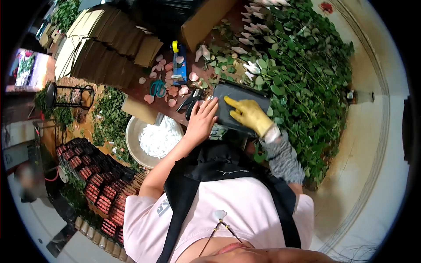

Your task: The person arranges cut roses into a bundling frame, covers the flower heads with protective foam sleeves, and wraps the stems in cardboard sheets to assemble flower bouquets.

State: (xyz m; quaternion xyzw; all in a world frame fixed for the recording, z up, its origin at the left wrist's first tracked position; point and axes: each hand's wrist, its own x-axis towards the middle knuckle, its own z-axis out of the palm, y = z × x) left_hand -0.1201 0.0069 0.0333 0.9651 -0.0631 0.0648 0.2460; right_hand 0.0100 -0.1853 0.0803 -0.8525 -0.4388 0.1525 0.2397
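Note:
My bare left hand point(204, 118) lies with its fingers stretched out at the left edge of a dark grey flat panel with a black rim point(243, 115); nothing shows in its grip. In a yellow glove, my right hand point(250, 115) is over the same panel, index finger extended and thumb apart, holding nothing visible. Whether that fingertip touches the surface I cannot tell. Beside my left fingers lies a black-handled tool point(191, 103), partly hidden. Teal-handled scissors point(158, 88) and a blue tape dispenser point(179, 68) with yellow tape are farther left, among loose pink petals point(173, 90).
Leafy rose stems point(302, 83) with pale wrapped heads heap up on the right. Stacked cardboard sheets point(109, 48) stand at the back left. Below the table edge is a white tub point(133, 140) of small white pieces point(160, 138). Crates of red bundles point(98, 184) line the lower left.

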